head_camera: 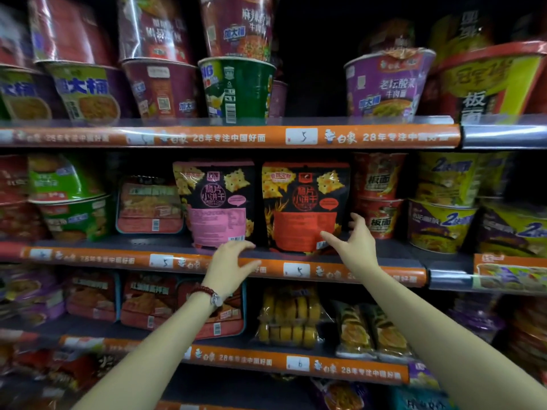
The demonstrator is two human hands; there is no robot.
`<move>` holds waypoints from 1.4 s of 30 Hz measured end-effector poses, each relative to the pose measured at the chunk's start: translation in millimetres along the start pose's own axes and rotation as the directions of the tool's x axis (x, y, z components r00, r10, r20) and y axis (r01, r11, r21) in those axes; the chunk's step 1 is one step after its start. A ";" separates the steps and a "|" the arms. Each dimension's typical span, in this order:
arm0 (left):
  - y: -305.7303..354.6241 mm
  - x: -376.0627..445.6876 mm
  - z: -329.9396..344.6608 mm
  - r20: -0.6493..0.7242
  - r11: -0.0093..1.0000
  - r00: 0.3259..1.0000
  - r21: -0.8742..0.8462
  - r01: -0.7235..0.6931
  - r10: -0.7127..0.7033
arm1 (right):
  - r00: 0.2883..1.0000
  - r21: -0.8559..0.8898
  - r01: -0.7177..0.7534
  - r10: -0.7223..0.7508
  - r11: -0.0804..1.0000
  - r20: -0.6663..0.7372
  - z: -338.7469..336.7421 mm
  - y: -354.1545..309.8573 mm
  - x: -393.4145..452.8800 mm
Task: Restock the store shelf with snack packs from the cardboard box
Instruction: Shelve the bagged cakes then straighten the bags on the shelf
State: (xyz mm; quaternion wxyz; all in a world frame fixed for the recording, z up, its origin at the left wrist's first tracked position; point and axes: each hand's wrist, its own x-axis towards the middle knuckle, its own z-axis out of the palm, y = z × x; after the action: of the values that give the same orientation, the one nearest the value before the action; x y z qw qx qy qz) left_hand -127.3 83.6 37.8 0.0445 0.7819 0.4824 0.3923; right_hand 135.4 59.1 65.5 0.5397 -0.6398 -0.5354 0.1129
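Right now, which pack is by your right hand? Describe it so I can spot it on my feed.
Find the middle shelf, the one with the orange price strip below the noodle tubs. Two upright black cracker pouches stand side by side at its centre; it is the right one, the red-panel pouch, by the right hand. Its neighbour, the pink-panel pouch, carries a pink label instead.

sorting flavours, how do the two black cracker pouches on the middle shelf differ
The left black cracker pouch has a pink label panel; the right black cracker pouch has a red-orange one. The left hand hovers below the left pouch; the right hand touches the right pouch's lower corner. Both stand upright, similar in size and design.
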 end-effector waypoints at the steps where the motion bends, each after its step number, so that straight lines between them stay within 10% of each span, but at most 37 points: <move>1: 0.4 2.5 3.6 0.003 1.000 1.000 0.003 -0.023 0.023 | 1.000 0.032 -0.001 0.000 1.000 0.031 1.2 0.2 4.2; 12: -23.0 22.3 20.8 0.118 0.986 0.985 0.090 -0.141 0.130 | 0.995 0.098 0.021 -0.030 0.995 0.092 11.1 0.3 15.7; 25: -30.2 25.0 22.5 0.103 0.968 0.971 0.104 -0.228 0.217 | 0.953 0.108 0.133 -0.097 0.985 -0.286 1.2 -22.9 -12.6; 42: -31.6 20.1 25.1 0.065 0.969 0.973 0.095 -0.229 0.224 | 0.926 0.000 0.199 -0.188 0.980 -0.327 28.5 -48.9 -62.2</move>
State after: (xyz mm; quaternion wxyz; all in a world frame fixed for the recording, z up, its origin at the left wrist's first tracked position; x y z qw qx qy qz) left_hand -128.9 124.0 17.8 -0.0275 0.8433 0.4080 0.3487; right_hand 62.4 17.5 67.0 0.6396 -0.5846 -0.4975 -0.0390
